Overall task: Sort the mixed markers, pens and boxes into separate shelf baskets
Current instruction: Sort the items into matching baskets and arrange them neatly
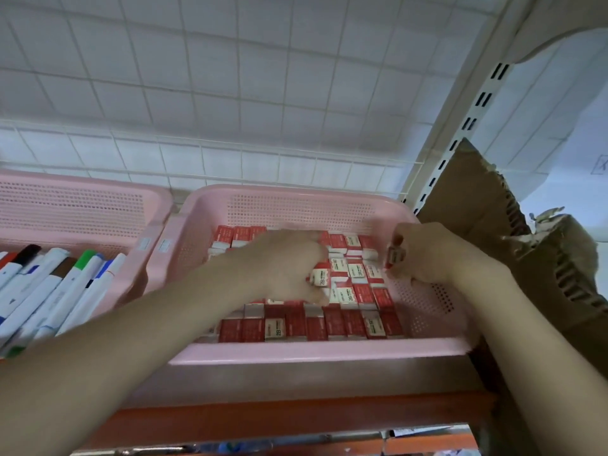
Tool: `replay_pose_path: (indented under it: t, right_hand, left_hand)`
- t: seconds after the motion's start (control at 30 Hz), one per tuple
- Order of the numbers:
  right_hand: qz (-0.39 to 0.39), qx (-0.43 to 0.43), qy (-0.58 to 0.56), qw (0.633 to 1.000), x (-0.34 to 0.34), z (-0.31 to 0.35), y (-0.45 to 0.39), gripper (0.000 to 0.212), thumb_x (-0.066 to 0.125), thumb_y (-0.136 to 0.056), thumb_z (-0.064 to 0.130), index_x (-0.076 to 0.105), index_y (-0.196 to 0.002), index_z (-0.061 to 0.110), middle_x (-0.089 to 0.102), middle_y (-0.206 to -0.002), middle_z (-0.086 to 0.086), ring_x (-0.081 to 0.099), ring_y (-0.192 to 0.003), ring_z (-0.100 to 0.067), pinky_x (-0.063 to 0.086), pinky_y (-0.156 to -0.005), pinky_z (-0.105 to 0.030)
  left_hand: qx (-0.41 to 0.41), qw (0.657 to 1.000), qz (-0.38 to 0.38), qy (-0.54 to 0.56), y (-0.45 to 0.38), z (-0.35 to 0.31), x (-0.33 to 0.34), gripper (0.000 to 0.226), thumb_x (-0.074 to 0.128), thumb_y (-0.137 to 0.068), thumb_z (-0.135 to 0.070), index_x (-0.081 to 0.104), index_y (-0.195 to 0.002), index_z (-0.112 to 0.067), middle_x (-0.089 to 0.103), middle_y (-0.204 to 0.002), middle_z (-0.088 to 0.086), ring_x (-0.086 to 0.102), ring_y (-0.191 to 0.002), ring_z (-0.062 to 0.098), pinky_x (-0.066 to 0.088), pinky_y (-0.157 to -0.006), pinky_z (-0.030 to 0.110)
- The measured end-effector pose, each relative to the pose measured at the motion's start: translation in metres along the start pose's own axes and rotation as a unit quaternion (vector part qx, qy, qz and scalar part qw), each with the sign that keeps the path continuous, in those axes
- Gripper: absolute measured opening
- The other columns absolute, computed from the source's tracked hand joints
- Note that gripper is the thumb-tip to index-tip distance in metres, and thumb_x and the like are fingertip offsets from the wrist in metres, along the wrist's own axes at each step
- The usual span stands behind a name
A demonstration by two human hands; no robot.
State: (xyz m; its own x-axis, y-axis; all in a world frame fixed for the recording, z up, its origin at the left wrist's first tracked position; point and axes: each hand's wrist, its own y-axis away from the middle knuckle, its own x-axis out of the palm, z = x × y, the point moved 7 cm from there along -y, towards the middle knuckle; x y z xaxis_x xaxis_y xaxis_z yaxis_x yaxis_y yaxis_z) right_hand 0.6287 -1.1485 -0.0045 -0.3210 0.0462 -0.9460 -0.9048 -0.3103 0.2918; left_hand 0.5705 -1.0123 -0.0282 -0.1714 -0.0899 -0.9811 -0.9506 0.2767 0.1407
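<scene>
Right hand (424,255) pinches one small red-white box (393,257), held upright just above right part of pink basket (296,352). Left hand (289,268) lies fingers-down on boxes (332,324) packed beneath it; grip cannot tell. Markers (49,291) in neighbouring basket (79,199), well left of left hand. Boxes likely light, stiff card, smooth; best pinched across narrow sides, gently, to avoid crushing.

Two pink baskets (197,218) sit side by side. The right one holds several dozen small red-and-white boxes (357,296), too many to count exactly; the left one about ten markers (49,291). Two hands (289,261) reach in.
</scene>
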Motion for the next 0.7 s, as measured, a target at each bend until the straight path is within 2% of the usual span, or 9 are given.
replay_pose_path:
  t: [0.1,0.17,0.3,0.37,0.47,0.53,0.6,0.63,0.7]
  right_hand:
    - [-0.029,0.028,0.018,0.999,-0.006,-0.016,0.004,0.034,0.066,-0.084,0.015,0.054,-0.115,0.009,0.062,-0.106,-0.01,0.062,-0.086,-0.022,0.047,-0.063,-0.022]
    - [-0.047,0.026,0.024,0.998,-0.008,-0.019,0.009,0.029,0.061,-0.085,0.012,0.055,-0.114,0.008,0.063,-0.106,-0.011,0.061,-0.085,-0.023,0.044,-0.062,-0.021]
    - [-0.038,0.025,0.03,0.998,-0.003,-0.017,0.021,0.032,0.057,-0.088,0.008,0.053,-0.12,0.009,0.058,-0.111,-0.012,0.057,-0.077,-0.02,0.048,-0.063,-0.023]
    - [-0.02,0.028,0.038,0.999,0.004,-0.015,0.022,0.037,0.059,-0.088,0.006,0.052,-0.124,0.01,0.056,-0.111,-0.01,0.052,-0.071,-0.015,0.046,-0.061,-0.022]
    - [0.036,0.038,0.004,0.999,0.016,-0.013,0.02,0.044,0.067,-0.084,0.002,0.053,-0.125,0.009,0.056,-0.105,-0.009,0.065,-0.082,-0.021,0.055,-0.073,-0.027]
    - [0.067,0.033,0.021,0.997,0.024,-0.008,0.012,0.048,0.07,-0.081,0.002,0.053,-0.125,0.008,0.06,-0.113,-0.011,0.065,-0.096,-0.024,0.053,-0.08,-0.026]
    - [0.08,0.022,0.037,0.996,0.031,-0.003,0.003,0.047,0.069,-0.081,0.003,0.052,-0.125,0.006,0.062,-0.117,-0.011,0.062,-0.103,-0.023,0.051,-0.085,-0.029]
    - [0.08,0.013,0.023,0.996,0.034,-0.001,-0.003,0.042,0.066,-0.084,0.002,0.053,-0.124,0.006,0.063,-0.115,-0.01,0.062,-0.1,-0.023,0.052,-0.082,-0.03]
    - [0.065,-0.014,-0.018,0.998,0.035,0.007,-0.011,0.036,0.059,-0.087,-0.001,0.053,-0.122,0.008,0.063,-0.106,-0.007,0.061,-0.09,-0.02,0.05,-0.066,-0.024]
  left_hand:
    - [0.032,0.998,-0.048,-0.022,-0.024,-0.018,-0.008,0.055,0.062,-0.081,-0.055,0.056,-0.12,-0.017,0.05,-0.098,-0.002,0.052,-0.099,0.02,0.045,-0.074,0.032]
    - [0.044,0.997,-0.057,-0.007,-0.04,-0.03,-0.006,0.054,0.064,-0.08,-0.052,0.056,-0.118,-0.015,0.053,-0.096,0.001,0.055,-0.099,0.023,0.045,-0.071,0.032]
    - [0.048,0.998,-0.042,0.009,-0.064,-0.041,0.013,0.061,0.066,-0.083,-0.039,0.042,-0.132,-0.013,0.055,-0.126,0.007,0.051,-0.114,0.028,0.047,-0.089,0.04]
    - [0.03,0.999,-0.041,0.001,-0.068,-0.033,0.018,0.059,0.064,-0.085,-0.039,0.043,-0.133,-0.013,0.052,-0.127,0.009,0.047,-0.117,0.029,0.045,-0.092,0.042]
    - [0.007,0.999,-0.041,-0.001,-0.067,-0.025,0.019,0.054,0.065,-0.085,-0.04,0.051,-0.124,-0.006,0.041,-0.126,0.013,0.043,-0.115,0.03,0.045,-0.092,0.044]
    - [0.01,0.999,-0.039,0.017,-0.063,-0.023,0.021,0.051,0.067,-0.083,-0.04,0.056,-0.116,-0.004,0.036,-0.124,0.014,0.048,-0.106,0.028,0.046,-0.09,0.041]
    - [0.018,0.999,-0.017,0.027,-0.058,-0.019,0.026,0.052,0.067,-0.083,-0.039,0.054,-0.119,-0.005,0.039,-0.121,0.012,0.051,-0.101,0.026,0.047,-0.087,0.036]
    - [0.019,0.999,-0.01,0.025,-0.056,-0.015,0.027,0.051,0.066,-0.085,-0.037,0.052,-0.122,-0.005,0.041,-0.12,0.012,0.051,-0.103,0.026,0.046,-0.087,0.035]
    - [0.012,1.0,-0.014,0.019,-0.051,-0.005,0.028,0.047,0.063,-0.088,-0.031,0.049,-0.123,-0.005,0.044,-0.121,0.012,0.05,-0.107,0.027,0.044,-0.088,0.035]
